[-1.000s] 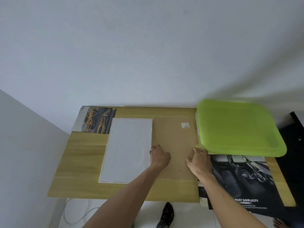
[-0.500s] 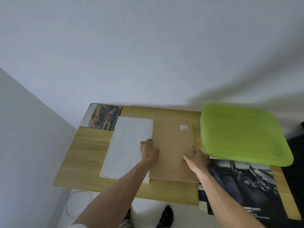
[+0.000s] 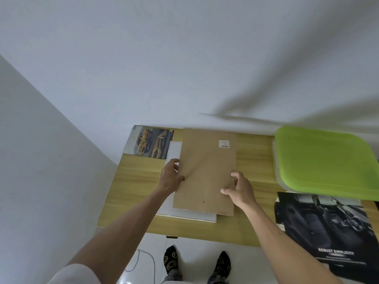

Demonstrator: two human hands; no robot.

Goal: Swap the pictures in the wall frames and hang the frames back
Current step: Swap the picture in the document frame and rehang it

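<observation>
Both hands hold the brown backing board (image 3: 206,173) by its long edges: the left hand (image 3: 171,176) has its fingers curled round the left edge, and the right hand (image 3: 239,190) pinches the right edge with thumb on top. The board lies over the white frame (image 3: 174,149), whose rim shows at the far left and along the near side, so the two are not squared up; whether the board rests flat or is slightly lifted I cannot tell. The likely trouble from here is a skewed seat: if the board goes down at this offset it could ride on the frame's rim instead of dropping inside, or drag whatever sheet lies beneath. A grip this light could also let one side drop first. Room is uneven. The yellow car picture (image 3: 150,145) sits just beyond the frame at the desk's (image 3: 131,181) far left corner, touching or partly under it, and the wall is close behind. To the right lies a strip of bare wood, then the green tray (image 3: 324,160) and the dark car-interior poster (image 3: 328,226), which overhangs the near edge.
</observation>
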